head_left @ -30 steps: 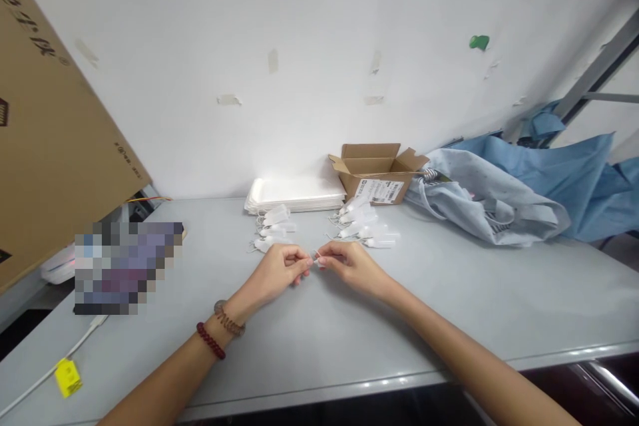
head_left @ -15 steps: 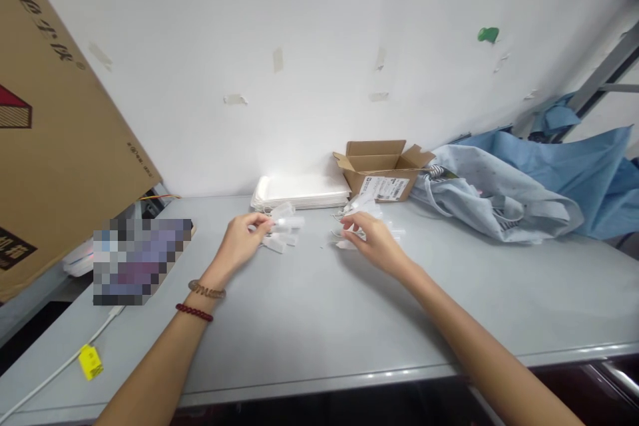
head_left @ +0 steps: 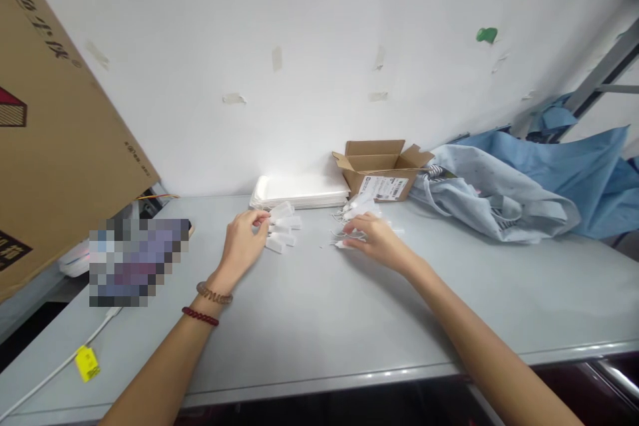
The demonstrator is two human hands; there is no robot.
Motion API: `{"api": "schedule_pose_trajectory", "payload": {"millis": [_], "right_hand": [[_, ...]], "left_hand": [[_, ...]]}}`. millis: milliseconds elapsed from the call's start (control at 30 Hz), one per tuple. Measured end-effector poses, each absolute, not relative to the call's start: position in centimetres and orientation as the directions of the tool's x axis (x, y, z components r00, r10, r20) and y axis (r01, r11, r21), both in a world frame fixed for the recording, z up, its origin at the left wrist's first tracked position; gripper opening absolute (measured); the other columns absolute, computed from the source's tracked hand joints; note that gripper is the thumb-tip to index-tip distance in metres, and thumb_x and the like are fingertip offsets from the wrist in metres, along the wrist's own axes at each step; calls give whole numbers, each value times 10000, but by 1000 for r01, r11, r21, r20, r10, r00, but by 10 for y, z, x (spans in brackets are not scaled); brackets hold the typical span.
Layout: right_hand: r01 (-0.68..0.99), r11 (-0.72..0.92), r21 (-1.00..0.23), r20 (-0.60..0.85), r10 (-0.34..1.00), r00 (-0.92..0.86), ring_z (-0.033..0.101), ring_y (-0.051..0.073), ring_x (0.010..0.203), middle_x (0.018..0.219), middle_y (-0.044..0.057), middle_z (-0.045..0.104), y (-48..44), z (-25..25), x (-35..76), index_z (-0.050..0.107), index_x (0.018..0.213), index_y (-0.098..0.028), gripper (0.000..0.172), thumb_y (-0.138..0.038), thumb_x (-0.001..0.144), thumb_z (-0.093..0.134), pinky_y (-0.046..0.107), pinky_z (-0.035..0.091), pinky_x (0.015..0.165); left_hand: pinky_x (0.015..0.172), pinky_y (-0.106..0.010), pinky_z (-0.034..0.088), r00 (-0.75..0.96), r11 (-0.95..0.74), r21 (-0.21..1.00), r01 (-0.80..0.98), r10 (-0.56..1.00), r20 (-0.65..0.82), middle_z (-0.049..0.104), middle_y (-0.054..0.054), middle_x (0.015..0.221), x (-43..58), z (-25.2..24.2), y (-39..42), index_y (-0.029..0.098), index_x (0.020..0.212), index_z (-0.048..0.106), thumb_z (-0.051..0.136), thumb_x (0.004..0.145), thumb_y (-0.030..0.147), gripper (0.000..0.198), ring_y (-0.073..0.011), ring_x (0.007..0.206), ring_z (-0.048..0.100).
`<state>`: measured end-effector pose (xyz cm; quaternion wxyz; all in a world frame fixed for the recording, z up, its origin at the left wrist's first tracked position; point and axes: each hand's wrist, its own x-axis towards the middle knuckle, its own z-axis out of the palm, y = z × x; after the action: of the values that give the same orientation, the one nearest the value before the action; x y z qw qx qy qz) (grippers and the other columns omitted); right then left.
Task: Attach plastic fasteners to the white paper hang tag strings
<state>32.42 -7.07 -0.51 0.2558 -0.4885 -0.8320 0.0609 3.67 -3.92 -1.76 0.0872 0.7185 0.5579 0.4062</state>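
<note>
Several small translucent white pieces fan out to the right from the fingers of my left hand. Its thumb and forefinger are pressed together at their left ends. More such pieces with thin white strings lie in a loose pile in front of the cardboard box. Over the near part of that pile is my right hand, its fingers curved and apart, touching the strings and pieces. Whether it grips one is hidden.
A stack of flat white packets lies against the wall, beside an open cardboard box. Light blue cloth is at right. A blurred-out device with a white cable and a large carton are at left.
The pieces at my left hand now sit in a neater fan, and its fingers have shifted slightly. My right hand's fingers have lowered onto the pile. The view has shifted a little.
</note>
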Motion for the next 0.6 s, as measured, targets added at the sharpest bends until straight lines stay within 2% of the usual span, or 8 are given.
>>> {"api": "schedule_pose_trajectory", "payload": {"millis": [133, 300, 500, 600], "right_hand": [[798, 529, -288, 304, 841, -448, 541, 245, 862, 887, 94, 664, -71, -13, 318, 655, 881, -161, 129, -177, 757, 687, 350, 439, 745], [809, 493, -320, 282, 865, -416, 555, 251, 880, 871, 96, 672, -72, -19, 315, 659, 910, -154, 164, -105, 754, 645, 340, 444, 742], [728, 558, -399, 393, 821, -414, 544, 236, 898, 900, 72, 655, -78, -14, 305, 626, 893, -183, 119, -138, 783, 640, 364, 442, 789], [697, 568, -437, 432, 813, -391, 559, 228, 899, 918, 75, 642, -81, -10, 299, 613, 898, -186, 103, -150, 801, 623, 359, 451, 792]], "left_hand": [[763, -318, 437, 159, -481, 522, 704, 824, 544, 673, -70, 902, 52, -21, -48, 177, 903, 643, 473, 833, 221, 188, -220, 862, 588], [718, -303, 424, 355, -599, 452, 661, 780, 515, 664, -54, 858, 74, -25, -65, 192, 920, 634, 439, 873, 209, 201, -195, 780, 587], [671, -296, 408, 402, -610, 455, 648, 782, 475, 636, -74, 972, 87, -28, -75, 205, 1046, 620, 466, 877, 253, 233, -183, 733, 582], [679, -291, 401, 416, -622, 495, 607, 779, 469, 634, -68, 932, 86, -27, -74, 202, 1008, 636, 457, 888, 267, 226, -179, 727, 565]]}}
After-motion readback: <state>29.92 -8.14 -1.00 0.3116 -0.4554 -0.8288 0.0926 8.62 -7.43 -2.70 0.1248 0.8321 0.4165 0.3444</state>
